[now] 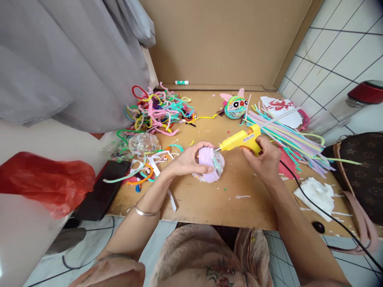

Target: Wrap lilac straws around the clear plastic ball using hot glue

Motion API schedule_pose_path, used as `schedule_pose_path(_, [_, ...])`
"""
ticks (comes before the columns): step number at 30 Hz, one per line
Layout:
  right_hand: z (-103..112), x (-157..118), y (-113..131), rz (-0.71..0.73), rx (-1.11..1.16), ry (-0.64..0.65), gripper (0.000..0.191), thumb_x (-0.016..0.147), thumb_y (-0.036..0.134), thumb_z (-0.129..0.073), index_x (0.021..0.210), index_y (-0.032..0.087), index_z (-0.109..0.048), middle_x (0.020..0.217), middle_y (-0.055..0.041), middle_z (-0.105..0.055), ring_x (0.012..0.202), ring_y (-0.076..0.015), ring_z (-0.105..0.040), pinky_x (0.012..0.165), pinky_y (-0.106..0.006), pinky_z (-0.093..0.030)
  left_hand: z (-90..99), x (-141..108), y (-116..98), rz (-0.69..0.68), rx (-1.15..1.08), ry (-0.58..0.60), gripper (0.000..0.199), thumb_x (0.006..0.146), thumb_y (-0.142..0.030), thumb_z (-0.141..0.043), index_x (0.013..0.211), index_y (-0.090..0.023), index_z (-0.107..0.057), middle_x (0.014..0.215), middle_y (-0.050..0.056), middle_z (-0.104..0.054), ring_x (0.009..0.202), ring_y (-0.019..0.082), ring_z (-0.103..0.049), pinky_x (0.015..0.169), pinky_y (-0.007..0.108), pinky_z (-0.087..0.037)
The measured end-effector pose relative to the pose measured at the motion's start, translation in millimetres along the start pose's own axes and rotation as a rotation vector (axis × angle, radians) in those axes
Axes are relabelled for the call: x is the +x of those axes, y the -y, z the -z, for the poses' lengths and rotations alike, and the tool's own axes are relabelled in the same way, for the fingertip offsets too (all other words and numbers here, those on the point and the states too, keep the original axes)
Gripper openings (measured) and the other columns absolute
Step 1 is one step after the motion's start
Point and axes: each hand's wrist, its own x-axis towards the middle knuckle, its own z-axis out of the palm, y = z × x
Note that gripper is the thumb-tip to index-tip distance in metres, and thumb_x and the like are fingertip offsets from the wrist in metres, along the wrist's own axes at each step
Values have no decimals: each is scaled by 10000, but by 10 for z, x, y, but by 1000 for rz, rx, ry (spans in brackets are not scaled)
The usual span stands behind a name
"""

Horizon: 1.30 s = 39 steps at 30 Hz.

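Near the table's middle, my left hand [191, 159] is closed round a clear plastic ball [220, 162]. Rows of lilac pipe cleaner [206, 157] wrap part of the ball. My right hand [265, 159] grips a yellow hot glue gun [241, 139] by its handle, fingers at the trigger. The gun's metal nozzle points left and meets, or almost meets, the top of the ball beside the lilac rows. Whether glue is coming out is too small to tell. A black cord [311, 201] trails from the gun to the lower right.
Tangled pipe cleaners [158, 111] and another clear ball [143, 142] lie left; straight pipe cleaners [287, 135] lie right. A decorated ball with ears [235, 107] stands behind. A phone [100, 191], red plastic bag [48, 181], white tissue [317, 196], bottle [344, 107] and brown bag [359, 171] flank the workspace.
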Motion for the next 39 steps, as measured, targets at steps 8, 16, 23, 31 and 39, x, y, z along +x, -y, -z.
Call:
schedule_pose_path(8, [-35, 6, -8, -59, 30, 39, 182, 685, 324, -617, 758, 215, -490, 652, 34, -505, 555, -117, -413, 546, -260, -354, 3, 2, -7, 12, 7, 3, 662, 570, -353, -785, 1155, -170, -533, 1000, 40, -585, 832, 157, -515, 703, 258, -427])
schedule_pose_path(16, [-33, 54, -135, -207, -17, 37, 310, 717, 425, -623, 630, 226, -403, 652, 41, -411, 613, -133, -393, 583, -269, -327, 6, -13, -30, 15, 22, 13, 653, 578, -357, -783, 1155, -175, -538, 999, 35, -599, 835, 161, -534, 703, 259, -430])
schedule_pose_path(23, [-113, 3, -537, -374, -488, 121, 340, 722, 508, -603, 770, 172, -577, 774, -73, -552, 722, -231, -502, 647, -343, -379, 3, -9, -9, 24, 6, 27, 682, 580, -340, -784, 1181, -161, -518, 1012, 43, -589, 837, 160, -536, 711, 272, -446])
schedule_pose_path(31, [-82, -30, -495, -217, -575, 114, 370, 808, 432, -573, 910, 85, -653, 911, -199, -619, 890, -328, -551, 782, -475, -413, -4, -25, -64, 29, -2, 12, 640, 585, -334, -775, 1148, -173, -517, 899, 5, -576, 744, 127, -507, 656, 242, -424])
schedule_pose_path(39, [104, 123, 454, -243, 678, 284, 404, 942, 478, -446, 1216, 241, -623, 737, -5, -620, 598, -135, -530, 579, -288, -442, 0, -19, -54, 44, 50, -43, 663, 576, -317, -768, 1177, -169, -531, 946, 19, -588, 783, 144, -512, 695, 265, -427])
